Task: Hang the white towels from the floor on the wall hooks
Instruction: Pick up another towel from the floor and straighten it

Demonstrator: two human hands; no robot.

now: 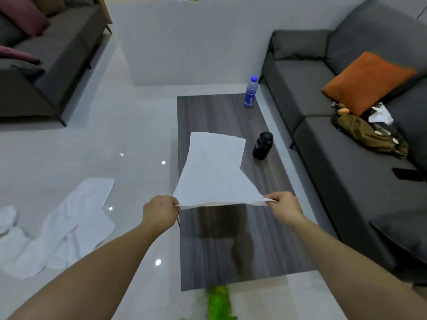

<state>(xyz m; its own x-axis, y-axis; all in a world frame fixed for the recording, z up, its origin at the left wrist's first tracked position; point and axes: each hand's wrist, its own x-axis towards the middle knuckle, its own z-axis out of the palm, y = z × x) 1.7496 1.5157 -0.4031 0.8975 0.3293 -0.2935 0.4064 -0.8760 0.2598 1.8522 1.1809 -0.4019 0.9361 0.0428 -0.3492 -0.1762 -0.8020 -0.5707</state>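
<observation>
Left hand point(159, 212) and right hand point(285, 207) each pinch near corner of white towel point(215, 172); long axis runs away over table point(231, 250); no hooks visible

Dim, cool-toned indoor light fills the room, falling from overhead: small bright glints dot the glossy floor point(138, 146), and a dark shadow pools on the coffee table point(231, 262) beneath the held-up white towel point(215, 172). The tabletop carries a soft sheen. Wide-angle distortion bows the grey sofa point(335, 158) and the forearms toward the frame's edges. Detail is soft throughout, smeared in the corners, and a green patch point(219, 303) at the bottom edge is blurred.
</observation>
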